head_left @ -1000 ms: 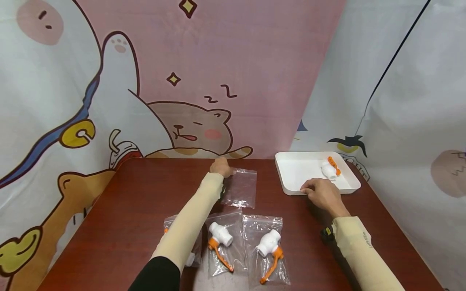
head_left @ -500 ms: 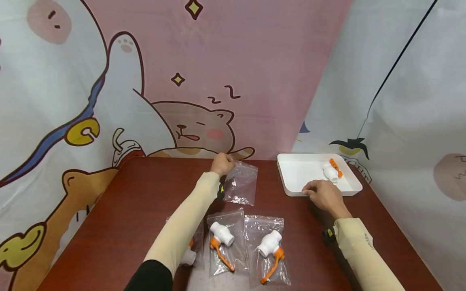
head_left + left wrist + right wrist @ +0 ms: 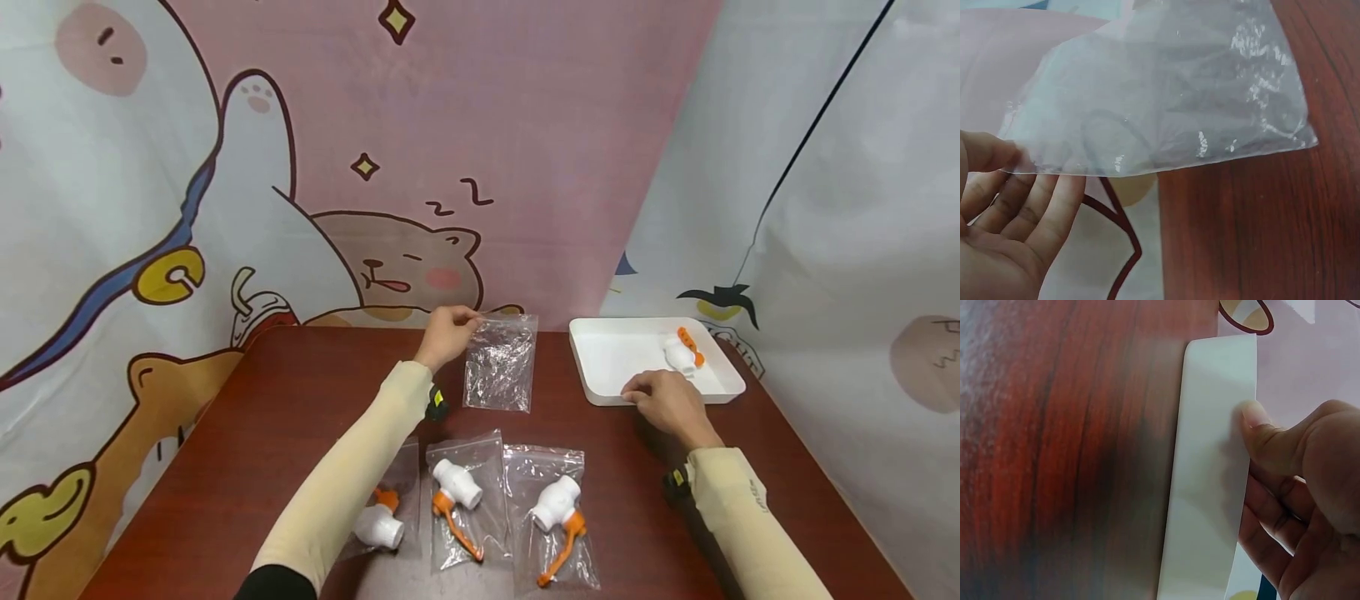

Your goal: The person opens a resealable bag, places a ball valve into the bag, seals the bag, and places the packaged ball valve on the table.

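Observation:
My left hand [image 3: 448,335] pinches the upper left corner of a clear zip bag [image 3: 500,365], which hangs at the table's far edge with no object visible inside. In the left wrist view the bag [image 3: 1172,100] spreads out from between thumb and fingertips. My right hand [image 3: 667,402] grips the front rim of a white tray [image 3: 611,358]. The right wrist view shows the thumb against the tray's outer wall [image 3: 1210,456] and the fingers over the rim. One white ball valve [image 3: 679,357] with an orange handle lies in the tray's right part.
Three zip bags, each with a white and orange ball valve, lie in a row at the front: a left bag [image 3: 378,521] partly behind my left forearm, a middle bag [image 3: 459,496] and a right bag [image 3: 557,517]. A printed cloth [image 3: 540,167] hangs behind the table [image 3: 330,379].
My left hand has raised the clear zip bag from near the tabletop, and its arm has shifted left, uncovering more of the left bagged valve. The right hand keeps its grip on the tray.

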`<state>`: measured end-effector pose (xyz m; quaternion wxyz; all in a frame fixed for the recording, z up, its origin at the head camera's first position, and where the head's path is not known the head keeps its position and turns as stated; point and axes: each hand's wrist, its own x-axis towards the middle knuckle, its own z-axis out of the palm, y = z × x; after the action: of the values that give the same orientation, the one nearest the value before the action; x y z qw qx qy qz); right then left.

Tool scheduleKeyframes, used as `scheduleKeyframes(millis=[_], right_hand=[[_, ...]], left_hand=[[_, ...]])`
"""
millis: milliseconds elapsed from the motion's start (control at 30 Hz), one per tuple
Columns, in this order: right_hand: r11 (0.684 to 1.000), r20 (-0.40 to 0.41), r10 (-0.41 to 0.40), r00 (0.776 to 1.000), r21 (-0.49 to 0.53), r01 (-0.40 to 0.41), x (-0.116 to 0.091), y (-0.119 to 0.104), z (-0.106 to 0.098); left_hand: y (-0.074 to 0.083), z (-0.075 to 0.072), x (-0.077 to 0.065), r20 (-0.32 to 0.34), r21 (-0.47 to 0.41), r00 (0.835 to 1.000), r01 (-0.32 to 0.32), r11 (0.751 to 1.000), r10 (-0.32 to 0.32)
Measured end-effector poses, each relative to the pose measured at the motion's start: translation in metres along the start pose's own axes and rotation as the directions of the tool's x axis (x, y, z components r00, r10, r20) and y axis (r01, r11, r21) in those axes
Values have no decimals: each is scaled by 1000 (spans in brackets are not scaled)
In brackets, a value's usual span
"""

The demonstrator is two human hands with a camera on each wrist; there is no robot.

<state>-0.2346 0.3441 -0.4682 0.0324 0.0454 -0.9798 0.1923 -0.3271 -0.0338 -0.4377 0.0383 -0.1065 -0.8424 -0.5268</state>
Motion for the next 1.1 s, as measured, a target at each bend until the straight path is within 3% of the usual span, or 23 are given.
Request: scheduleKeyframes(millis=[333,667,800,1100], right_hand=[[1000,-10,-4,1000,-5,4,1,-1,1],[1000,53,-14,999,15,13,-3,-4,-5],[998,43,-35,998,61,32,-4,-4,-8],[981,20,-42,999,191,37,-13,-21,-20]], left_hand=[[16,-22,-25,21,-197,997,-69,978,74],[35,-43,-63,-9,-178,989,-146,973,147],[42,-49,-75,-17,-173,983,-184,968,184],[59,-53,-100,29,-193,971,-228,954,238]])
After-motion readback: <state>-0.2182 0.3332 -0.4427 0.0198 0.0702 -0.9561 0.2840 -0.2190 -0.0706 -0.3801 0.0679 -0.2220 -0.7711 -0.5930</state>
